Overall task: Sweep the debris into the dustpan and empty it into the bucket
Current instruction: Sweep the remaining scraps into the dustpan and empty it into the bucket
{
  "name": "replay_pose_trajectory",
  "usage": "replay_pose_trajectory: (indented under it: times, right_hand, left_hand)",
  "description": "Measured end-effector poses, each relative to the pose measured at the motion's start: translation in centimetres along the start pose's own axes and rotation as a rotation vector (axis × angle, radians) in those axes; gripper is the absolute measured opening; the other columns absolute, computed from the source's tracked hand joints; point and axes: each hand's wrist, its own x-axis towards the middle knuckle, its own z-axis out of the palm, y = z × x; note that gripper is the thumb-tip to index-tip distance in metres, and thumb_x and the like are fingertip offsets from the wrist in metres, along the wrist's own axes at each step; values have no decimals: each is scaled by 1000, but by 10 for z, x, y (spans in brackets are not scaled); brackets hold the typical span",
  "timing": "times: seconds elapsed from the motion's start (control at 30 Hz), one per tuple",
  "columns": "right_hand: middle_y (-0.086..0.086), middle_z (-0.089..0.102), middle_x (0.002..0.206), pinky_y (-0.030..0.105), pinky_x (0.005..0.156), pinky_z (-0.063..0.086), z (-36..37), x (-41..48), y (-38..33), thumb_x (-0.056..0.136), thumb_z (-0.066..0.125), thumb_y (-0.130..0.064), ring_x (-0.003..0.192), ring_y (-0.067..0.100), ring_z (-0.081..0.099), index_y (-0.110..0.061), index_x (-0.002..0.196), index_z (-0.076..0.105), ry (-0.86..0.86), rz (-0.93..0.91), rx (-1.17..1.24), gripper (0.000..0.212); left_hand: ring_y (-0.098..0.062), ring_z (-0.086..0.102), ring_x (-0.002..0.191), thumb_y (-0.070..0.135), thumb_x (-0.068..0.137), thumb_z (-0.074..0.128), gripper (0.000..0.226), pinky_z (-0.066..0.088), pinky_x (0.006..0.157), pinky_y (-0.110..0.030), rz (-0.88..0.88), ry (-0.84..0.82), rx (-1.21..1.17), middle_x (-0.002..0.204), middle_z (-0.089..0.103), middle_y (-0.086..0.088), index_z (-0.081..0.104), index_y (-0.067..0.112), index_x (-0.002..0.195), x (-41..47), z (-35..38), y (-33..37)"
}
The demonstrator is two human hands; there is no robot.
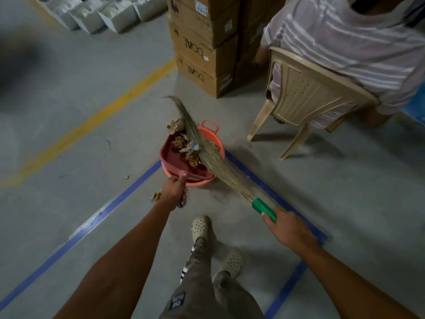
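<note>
2 hands work: our left hand (175, 189) grips the dustpan (174, 158) over the bucket (202, 182), debris (185, 145) at its 12 o'clock edge; our right hand (288, 229) grips the broom (217, 165). Open floor (69, 100) lies at 9 o'clock.

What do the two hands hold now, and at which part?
The left hand grips the dustpan by its handle; the right hand grips the broom by its green handle.

Red dustpan (177, 157), orange bucket (216, 143), green-handled broom (264, 207), striped shirt (345, 42).
</note>
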Motion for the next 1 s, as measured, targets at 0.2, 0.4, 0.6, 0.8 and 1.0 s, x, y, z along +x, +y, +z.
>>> replay_pose_trajectory:
  times: [0.2, 0.4, 0.6, 0.8, 1.0]
  right_hand:
    - [-4, 56, 74, 24, 48, 38, 10, 65, -26, 100, 37, -56, 61, 7, 53, -20, 96, 53, -49, 38, 25, 40]
    - [-4, 58, 76, 26, 54, 47, 23, 118, -55, 100, 35, -58, 65, 10, 58, -20, 101, 54, -76, 82, 10, 42]
    - [-3, 59, 78, 24, 52, 45, 39, 133, -61, 100, 34, -57, 65, 10, 59, -18, 107, 54, -71, 72, -70, 44]
    - [-5, 54, 72, 24, 46, 36, 47, 129, -56, 101, 31, -57, 60, 9, 55, -18, 105, 52, -42, 60, -64, 45]
    - [-5, 50, 66, 24, 44, 35, 54, 112, -50, 102, 31, -54, 54, 7, 49, -15, 107, 54, 57, -50, -69, 46]
  left_hand:
    - [-20, 50, 47, 42, 100, 50, 44, 41, 45, -25, -138, -5, 112, 61, 56, -10, 62, 2, 85, 74, 22, 14]
    - [-21, 56, 64, 19, 101, 50, 22, 50, 54, -32, -312, -3, 201, 85, 59, -16, 52, -2, 103, 133, 40, 23]
    - [-16, 55, 57, 6, 100, 48, 27, 41, 33, -15, -260, -22, 267, 72, 54, -4, 60, -8, 119, 144, 51, 28]
    - [-28, 60, 61, 33, 102, 41, 45, 47, 52, -32, -220, 158, 297, 77, 63, -18, 62, -4, 91, 130, 40, 2]
    - [-19, 49, 42, 49, 102, 44, 47, 37, 38, -23, -78, 318, 30, 54, 52, -4, 50, 11, 75, 71, 34, -52]
